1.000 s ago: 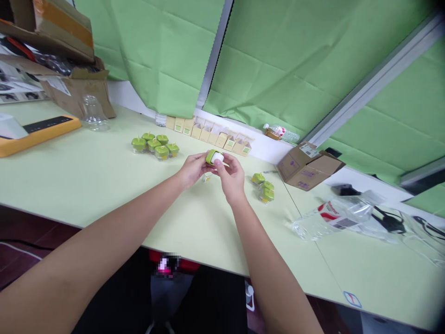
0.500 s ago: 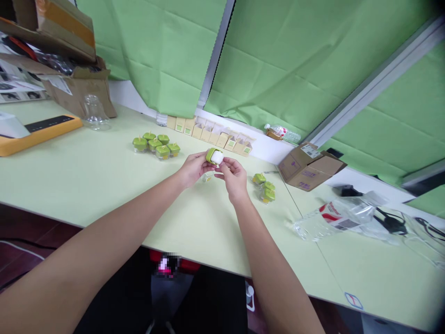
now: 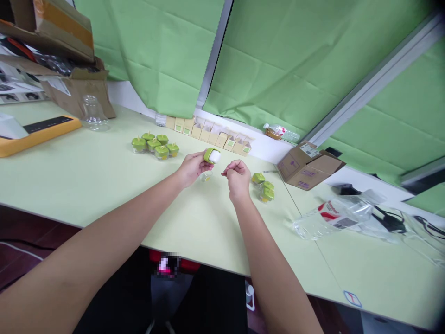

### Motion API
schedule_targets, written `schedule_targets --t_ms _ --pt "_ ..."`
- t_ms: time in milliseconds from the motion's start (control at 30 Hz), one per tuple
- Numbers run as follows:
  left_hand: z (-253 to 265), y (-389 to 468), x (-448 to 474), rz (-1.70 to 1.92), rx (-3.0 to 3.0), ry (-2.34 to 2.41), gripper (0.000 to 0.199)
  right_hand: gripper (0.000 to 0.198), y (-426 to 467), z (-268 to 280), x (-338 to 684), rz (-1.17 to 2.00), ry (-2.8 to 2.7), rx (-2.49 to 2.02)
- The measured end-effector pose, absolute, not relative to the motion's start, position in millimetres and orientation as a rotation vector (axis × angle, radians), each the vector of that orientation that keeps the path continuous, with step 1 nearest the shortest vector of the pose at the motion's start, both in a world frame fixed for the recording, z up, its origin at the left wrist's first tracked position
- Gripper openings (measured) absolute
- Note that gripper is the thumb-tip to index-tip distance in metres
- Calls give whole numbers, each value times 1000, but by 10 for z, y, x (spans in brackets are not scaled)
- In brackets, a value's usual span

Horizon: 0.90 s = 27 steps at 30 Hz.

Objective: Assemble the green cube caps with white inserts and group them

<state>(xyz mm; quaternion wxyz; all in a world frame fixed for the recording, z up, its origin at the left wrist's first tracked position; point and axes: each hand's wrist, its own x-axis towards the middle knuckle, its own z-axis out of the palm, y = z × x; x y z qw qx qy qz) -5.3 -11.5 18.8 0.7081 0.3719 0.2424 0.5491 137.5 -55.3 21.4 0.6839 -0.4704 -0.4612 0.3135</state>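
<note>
A: Where is the lid [image 3: 210, 156]?
B: In the person's left hand [image 3: 192, 169], raised over the table [image 3: 205, 222]. Thumb and fingers pinch it by its green rim, and its white inner side faces the right.

A: And the right hand [image 3: 239, 180]?
B: Apart from the lid, at about four o'clock from it. Its fingers are curled in with the tips drawn together; whether anything small is between them cannot be told.

A: What lies at six o'clock from the lid?
B: A small clear cup [image 3: 206, 177], just below the left fingers, with a bit of yellow showing. Whether the hand touches it is unclear.

A: Any others like it?
B: Six green-lidded pots [image 3: 162, 151] stand close together at nine o'clock. Three more pots [image 3: 267, 194] stand at four o'clock, just beyond the right hand.

A: What about twelve o'clock?
B: A row of small cartons [image 3: 206, 133] along the wall, some with their tops up.

A: Farther out?
B: A bottle [image 3: 289, 135] on its side at two o'clock, a cardboard box [image 3: 295, 164] at three, and crumpled clear plastic [image 3: 328, 215] at four.
</note>
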Motion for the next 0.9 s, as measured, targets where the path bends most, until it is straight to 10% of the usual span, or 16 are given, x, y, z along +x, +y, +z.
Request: schedule_targets --t_ms 900 --pt "228 -170 -53 1197 848 558 11 13 -554 223 1363 748 -1085 -1043"
